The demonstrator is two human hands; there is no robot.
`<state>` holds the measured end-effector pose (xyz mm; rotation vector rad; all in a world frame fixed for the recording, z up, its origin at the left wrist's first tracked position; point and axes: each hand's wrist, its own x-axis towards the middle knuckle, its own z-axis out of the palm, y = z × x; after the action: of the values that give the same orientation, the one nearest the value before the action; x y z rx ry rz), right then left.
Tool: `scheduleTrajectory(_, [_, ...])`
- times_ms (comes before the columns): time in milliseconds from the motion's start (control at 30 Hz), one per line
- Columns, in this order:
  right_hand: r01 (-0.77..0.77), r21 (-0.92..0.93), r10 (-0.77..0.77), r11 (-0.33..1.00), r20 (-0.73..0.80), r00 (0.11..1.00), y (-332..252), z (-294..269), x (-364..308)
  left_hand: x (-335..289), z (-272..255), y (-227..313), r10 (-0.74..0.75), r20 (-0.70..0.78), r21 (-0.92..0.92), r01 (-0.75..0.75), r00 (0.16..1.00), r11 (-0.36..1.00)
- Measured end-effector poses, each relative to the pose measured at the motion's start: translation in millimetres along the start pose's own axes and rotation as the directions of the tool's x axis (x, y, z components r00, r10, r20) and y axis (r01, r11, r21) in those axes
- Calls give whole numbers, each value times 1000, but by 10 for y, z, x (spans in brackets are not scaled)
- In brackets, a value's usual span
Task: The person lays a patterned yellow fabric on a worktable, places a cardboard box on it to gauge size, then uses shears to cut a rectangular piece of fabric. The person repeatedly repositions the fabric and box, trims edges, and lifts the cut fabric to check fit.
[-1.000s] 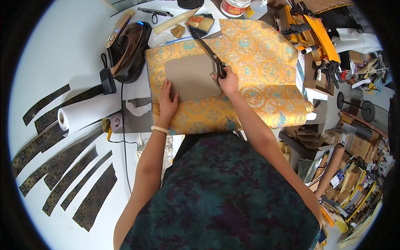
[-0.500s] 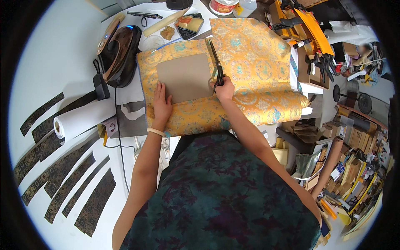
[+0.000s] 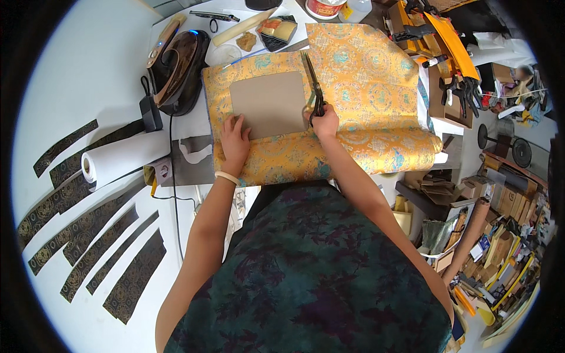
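Note:
A yellow-gold brocade fabric [image 3: 368, 88] with blue and white motifs lies spread before me, its near edge rolled or folded over. On its left part rests a grey-brown card [image 3: 271, 106] with rounded corners. My left hand [image 3: 235, 140] is at the card's lower left corner, fingers apart and slightly bent, touching card and fabric. My right hand [image 3: 325, 122] grips the black-handled scissors [image 3: 316, 91] just right of the card. Their blades point away from me, along a cut edge in the fabric; whether they are parted is hard to make out.
A dark iron [image 3: 179, 73] stands left of the fabric, its cord hanging down. Nearby lies a white roll [image 3: 123, 157]; dark patterned strips [image 3: 100, 235] are further left. Behind are a wrapped packet [image 3: 276, 32] and a tub [image 3: 325, 7]. Clamps [image 3: 462, 91] and boxes crowd the right.
My left fingers have gone from lying flat to bending at the card's corner. The whole view has shifted a little; the scissors stay in my right hand beside the card.

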<state>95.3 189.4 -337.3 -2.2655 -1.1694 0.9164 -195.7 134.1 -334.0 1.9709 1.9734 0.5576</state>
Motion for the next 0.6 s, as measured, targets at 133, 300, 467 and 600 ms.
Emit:
scheduleTrajectory(133, [34,-52,-33,998,13,999,34,27,48,-7,-80,28,33,2,195,-33,999,980])
scheduleTrajectory(300, [23,4,-23,1000,-23,999,141,29,56,19,-193,110,-32,136,212,2,990,977])
scheduleTrajectory(467, [37,170,-35,985,-19,999,303,-412,-52,29,-217,130,-77,153,196,46,985,980])
scheduleTrajectory(600, [198,235,-171,952,-131,977,775,-998,-204,54,-226,179,-81,118,139,65,990,988])
